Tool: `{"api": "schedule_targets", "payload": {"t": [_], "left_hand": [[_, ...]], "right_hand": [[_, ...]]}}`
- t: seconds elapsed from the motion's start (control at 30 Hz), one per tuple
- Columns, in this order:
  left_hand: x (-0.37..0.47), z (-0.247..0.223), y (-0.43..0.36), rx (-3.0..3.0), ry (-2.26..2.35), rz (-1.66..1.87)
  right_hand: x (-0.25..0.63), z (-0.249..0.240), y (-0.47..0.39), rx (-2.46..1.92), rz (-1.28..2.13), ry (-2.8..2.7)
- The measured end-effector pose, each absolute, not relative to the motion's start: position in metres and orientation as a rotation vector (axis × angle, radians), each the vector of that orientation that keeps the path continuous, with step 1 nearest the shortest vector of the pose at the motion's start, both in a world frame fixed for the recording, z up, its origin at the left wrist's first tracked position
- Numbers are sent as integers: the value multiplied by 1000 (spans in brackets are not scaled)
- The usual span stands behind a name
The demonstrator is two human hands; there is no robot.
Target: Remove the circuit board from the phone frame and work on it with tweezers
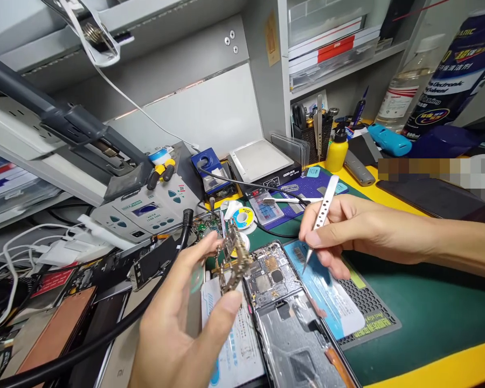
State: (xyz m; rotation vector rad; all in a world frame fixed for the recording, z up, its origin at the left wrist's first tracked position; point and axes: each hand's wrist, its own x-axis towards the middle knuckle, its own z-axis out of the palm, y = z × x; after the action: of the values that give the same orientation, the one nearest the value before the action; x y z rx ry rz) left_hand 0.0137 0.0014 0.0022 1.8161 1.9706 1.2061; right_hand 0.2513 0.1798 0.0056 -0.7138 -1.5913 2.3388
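Between the thumb and fingers of my left hand (181, 307) is a small metal phone bracket (233, 261) with an irregular outline, raised above the work surface. My right hand (343, 231) grips white tweezers (325, 207) with a row of holes, their fine tip pointing down. An opened phone (295, 345) lies below and between my hands, its circuit board (269, 275) bared at the upper end. The tweezer tip hovers near the board's right edge; I cannot tell whether it touches. A blue-and-white packet (327, 291) lies beside the phone.
A grey soldering station (149, 210) and a flat heating plate (262, 161) stand at the back. A thick black hose (145, 318) curves across the left. Phone parts (64, 334) crowd the left side. A yellow bottle (337, 151) and a spray can (452, 75) stand at the right.
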Motion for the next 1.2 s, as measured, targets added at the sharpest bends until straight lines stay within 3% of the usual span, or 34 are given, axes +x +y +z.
{"api": "schedule_targets", "payload": {"t": [0.17,0.63,0.87,1.2], "left_hand": [[26,8,0,1304,1653,1449],[6,21,11,804,1074,1569],[11,19,1,1058,1295,1463],[11,-2,5,1595,1434,1290]], "right_hand": [[251,4,174,-667,2331,-1641],[249,-1,174,-682,2304,-1662],[254,-5,169,-501,2050,-1787],[253,-4,165,-480,2015,-1803]]}}
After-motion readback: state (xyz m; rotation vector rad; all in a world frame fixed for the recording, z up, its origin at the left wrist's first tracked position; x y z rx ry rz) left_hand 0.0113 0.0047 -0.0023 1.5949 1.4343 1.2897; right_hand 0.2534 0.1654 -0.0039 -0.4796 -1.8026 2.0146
